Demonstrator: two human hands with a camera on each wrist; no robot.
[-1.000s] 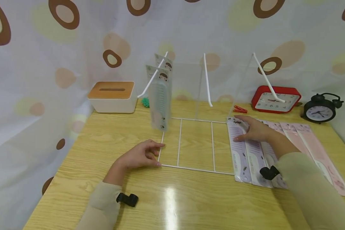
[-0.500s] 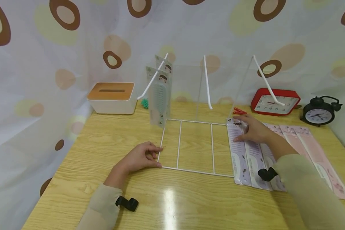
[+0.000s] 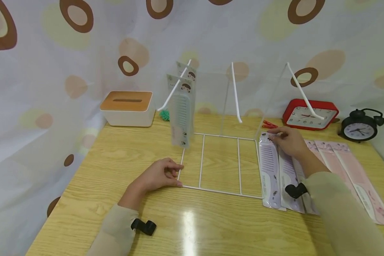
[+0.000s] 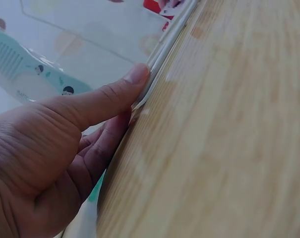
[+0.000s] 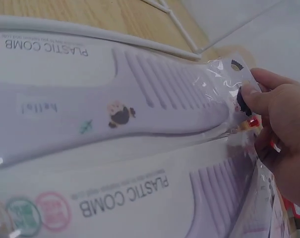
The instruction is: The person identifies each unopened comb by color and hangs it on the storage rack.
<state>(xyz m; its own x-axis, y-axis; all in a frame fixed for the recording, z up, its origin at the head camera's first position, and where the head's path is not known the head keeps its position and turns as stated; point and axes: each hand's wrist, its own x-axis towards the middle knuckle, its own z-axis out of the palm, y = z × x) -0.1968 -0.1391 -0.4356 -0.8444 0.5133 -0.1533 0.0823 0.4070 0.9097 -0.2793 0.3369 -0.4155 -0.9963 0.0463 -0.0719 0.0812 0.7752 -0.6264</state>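
My left hand (image 3: 160, 173) is at the near left corner of a white wire display rack (image 3: 222, 192), thumb and fingers pinching the wire. My right hand (image 3: 289, 142) pinches the top of the leftmost packaged purple comb (image 3: 270, 174), just right of the rack's base. Seen from the right wrist, the thumb presses the clear bag of this purple comb (image 5: 169, 94) near its printed top, its teeth and handle lying flat inside. More packaged purple combs (image 3: 288, 174) lie overlapping beside it. Two packaged green combs (image 3: 180, 113) hang on the rack's left hook (image 3: 174, 94).
Packaged pink combs (image 3: 355, 174) lie farther right. A red clock (image 3: 310, 113), a black alarm clock (image 3: 358, 124) and a red clip (image 3: 269, 124) stand or lie at the back right. A tissue box (image 3: 127, 108) is at the back left. The rack's middle hook (image 3: 236, 92) and right hook (image 3: 304, 90) jut forward.
My right hand has gone from resting over the purple combs to pinching the leftmost one's top. That package has shifted slightly away from the rack. The left hand stays at the corner.
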